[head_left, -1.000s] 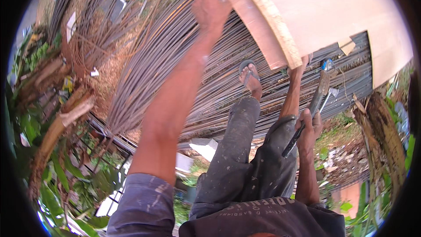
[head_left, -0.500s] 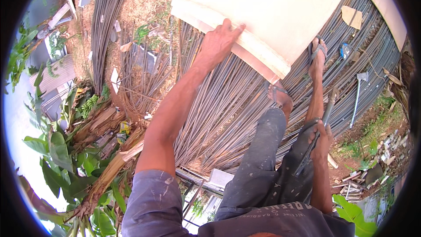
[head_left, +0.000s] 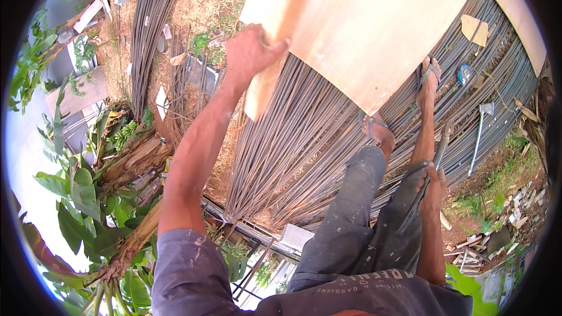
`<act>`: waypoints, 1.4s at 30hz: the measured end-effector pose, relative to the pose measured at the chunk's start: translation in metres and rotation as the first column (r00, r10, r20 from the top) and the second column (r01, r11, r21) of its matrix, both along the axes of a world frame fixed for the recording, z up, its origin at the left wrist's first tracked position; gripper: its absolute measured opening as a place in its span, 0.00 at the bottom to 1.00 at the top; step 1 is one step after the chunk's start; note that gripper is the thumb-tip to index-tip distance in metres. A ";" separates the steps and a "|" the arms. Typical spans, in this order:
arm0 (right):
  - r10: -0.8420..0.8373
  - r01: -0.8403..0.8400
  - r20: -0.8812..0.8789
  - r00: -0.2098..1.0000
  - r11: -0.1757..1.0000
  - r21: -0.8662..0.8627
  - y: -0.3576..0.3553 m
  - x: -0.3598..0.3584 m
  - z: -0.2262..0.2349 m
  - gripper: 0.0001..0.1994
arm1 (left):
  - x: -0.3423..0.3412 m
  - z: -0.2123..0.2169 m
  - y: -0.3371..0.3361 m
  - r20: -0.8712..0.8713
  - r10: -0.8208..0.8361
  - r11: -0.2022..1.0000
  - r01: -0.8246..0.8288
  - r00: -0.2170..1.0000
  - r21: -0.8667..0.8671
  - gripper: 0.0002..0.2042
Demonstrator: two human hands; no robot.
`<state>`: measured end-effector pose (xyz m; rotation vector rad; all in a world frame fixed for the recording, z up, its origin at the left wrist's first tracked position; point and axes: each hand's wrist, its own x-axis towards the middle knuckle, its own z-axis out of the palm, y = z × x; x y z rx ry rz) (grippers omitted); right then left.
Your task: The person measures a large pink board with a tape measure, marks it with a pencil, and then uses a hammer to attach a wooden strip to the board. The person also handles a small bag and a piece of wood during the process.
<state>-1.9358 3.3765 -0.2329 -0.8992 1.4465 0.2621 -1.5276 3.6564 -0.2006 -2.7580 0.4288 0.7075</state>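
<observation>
My left hand [head_left: 252,52] is closed on a long pale strip of plywood [head_left: 263,90], its thumb lying across the strip. The strip's near end hangs over the bars, while its far part overlaps the left side of a large plywood sheet [head_left: 374,29]. My right hand [head_left: 432,190] rests by my right knee, fingers wrapped round a long, narrow tool [head_left: 413,213]. That tool has a brownish upper end and a dark, thin lower end; its exact kind is unclear. The sheet's near corner lies beside my sandalled left foot [head_left: 377,129].
Long steel bars [head_left: 304,134] lie under the sheet and my feet. Further right are a hatchet-like tool [head_left: 481,134], a wood offcut [head_left: 474,30] and another board [head_left: 521,17]. Banana plants [head_left: 88,210] stand at left; rubble [head_left: 521,210] lies at right.
My left hand has moved left with the plywood strip. The strip has swung from along the sheet's near edge to a steep slant at its left. My right hand stays by the knee.
</observation>
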 end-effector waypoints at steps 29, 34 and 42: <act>-0.088 0.068 0.203 0.975 0.992 0.103 0.090 0.117 -0.045 0.20 | -0.015 -0.178 -0.019 -0.577 0.755 -0.195 -0.734 0.311 -0.650 0.25; -0.165 0.130 0.273 0.948 0.981 0.143 0.106 0.136 -0.049 0.32 | -0.028 -0.155 -0.039 -0.432 0.856 -0.177 -0.624 0.285 -0.761 0.20; -0.214 0.132 0.355 0.910 0.962 0.239 0.103 0.128 -0.052 0.23 | -0.053 -0.112 -0.072 -0.403 0.913 -0.222 -0.761 0.057 -0.609 0.20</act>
